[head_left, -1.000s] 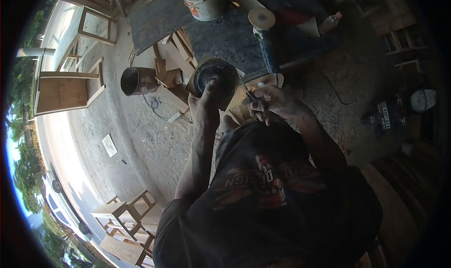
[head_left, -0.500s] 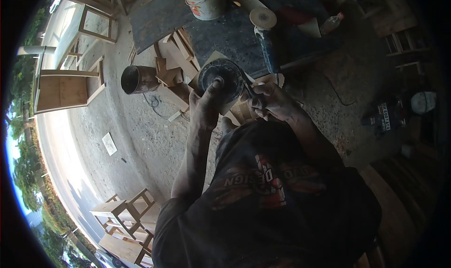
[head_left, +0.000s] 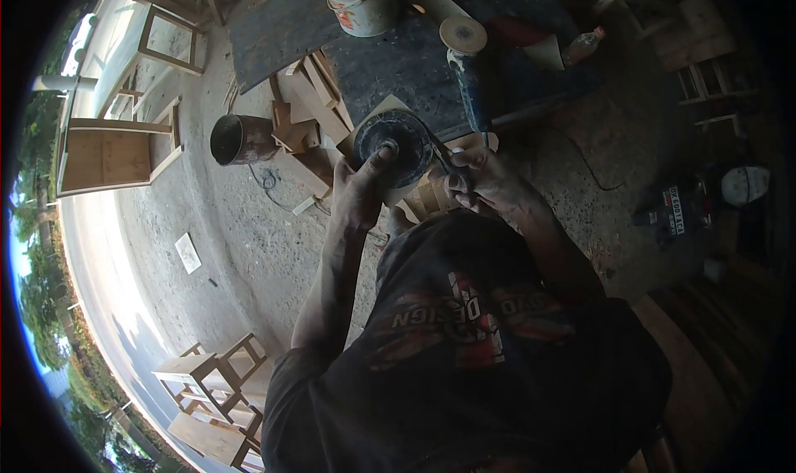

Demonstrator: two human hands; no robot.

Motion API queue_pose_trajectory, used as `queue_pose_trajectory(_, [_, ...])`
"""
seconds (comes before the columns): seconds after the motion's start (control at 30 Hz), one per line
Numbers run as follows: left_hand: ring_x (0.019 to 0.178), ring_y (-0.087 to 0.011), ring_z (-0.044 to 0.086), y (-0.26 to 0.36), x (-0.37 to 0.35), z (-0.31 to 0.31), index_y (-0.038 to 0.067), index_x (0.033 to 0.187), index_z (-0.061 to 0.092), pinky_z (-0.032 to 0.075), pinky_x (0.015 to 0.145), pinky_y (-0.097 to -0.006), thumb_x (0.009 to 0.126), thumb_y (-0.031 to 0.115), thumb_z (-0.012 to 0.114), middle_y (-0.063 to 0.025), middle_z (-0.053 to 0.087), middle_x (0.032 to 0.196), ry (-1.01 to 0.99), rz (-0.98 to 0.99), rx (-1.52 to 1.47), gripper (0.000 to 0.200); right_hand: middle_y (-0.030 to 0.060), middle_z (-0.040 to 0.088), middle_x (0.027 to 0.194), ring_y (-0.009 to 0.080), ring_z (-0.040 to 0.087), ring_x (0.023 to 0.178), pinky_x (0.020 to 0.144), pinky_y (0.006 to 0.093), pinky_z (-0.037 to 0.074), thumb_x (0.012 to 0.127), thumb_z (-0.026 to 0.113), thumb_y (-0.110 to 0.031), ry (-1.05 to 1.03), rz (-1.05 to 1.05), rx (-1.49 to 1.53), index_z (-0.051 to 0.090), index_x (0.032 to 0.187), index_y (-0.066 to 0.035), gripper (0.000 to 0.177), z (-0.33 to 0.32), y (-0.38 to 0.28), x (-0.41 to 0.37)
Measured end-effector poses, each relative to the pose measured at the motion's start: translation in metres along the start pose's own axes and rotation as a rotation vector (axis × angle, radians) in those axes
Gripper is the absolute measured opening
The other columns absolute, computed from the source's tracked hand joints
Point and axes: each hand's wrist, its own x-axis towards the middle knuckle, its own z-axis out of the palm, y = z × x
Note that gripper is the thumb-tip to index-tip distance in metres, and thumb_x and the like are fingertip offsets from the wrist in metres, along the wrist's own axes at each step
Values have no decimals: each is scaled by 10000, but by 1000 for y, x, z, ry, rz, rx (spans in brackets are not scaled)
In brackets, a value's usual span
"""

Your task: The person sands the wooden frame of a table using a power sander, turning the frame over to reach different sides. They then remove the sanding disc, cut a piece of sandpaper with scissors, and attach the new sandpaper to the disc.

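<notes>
My left hand (head_left: 365,183) grips a round dark disc (head_left: 400,133), its thumb pressed on the disc's centre. Behind the disc lies a pale square sheet (head_left: 390,103) whose corners stick out past the round edge. At the disc's right side my right hand (head_left: 483,179) is closed round a thin dark tool (head_left: 439,144), which touches or nearly touches the rim. A power tool with a round pad (head_left: 463,35) lies on the dark table (head_left: 381,67) beyond my hands.
On the table are a white bucket (head_left: 362,9) and a plastic bottle (head_left: 585,45). Left of my hands are a rusty can (head_left: 242,139) and wood offcuts (head_left: 311,100). Wooden frames (head_left: 120,154) stand further left. A cable (head_left: 584,154) lies on the ground at right.
The thin tool and my right hand have shifted slightly along the disc's edge. The disc and sheet have turned a little in my left hand.
</notes>
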Motion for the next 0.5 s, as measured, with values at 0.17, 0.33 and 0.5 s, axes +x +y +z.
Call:
queue_pose_trajectory(0.17, [1013,-220,718,-3,2,-8,-66,1269,633,579,946,-369,867,248,829,-134,725,1144,-62,-101,27,547,24,642,847,60,597,627,488,202,491,957,759,-161,7,29,-58,683,1150,35,285,-3,-3,-5])
queue_pose_trajectory(0.33, [1038,-217,711,1,-1,-8,-64,1272,630,565,978,-369,853,225,841,-133,725,1149,-130,-112,6,551,14,628,794,65,595,609,468,205,483,951,765,-163,-45,99,29,677,1157,67,321,-10,-6,-9])
queue_pose_trajectory(0.5, [1045,-215,712,2,0,-10,-61,1282,621,564,984,-363,829,197,869,-134,725,1150,-149,-123,9,577,31,666,798,60,596,599,467,189,486,936,765,-86,-25,105,-64,686,1142,66,268,-13,-6,-11])
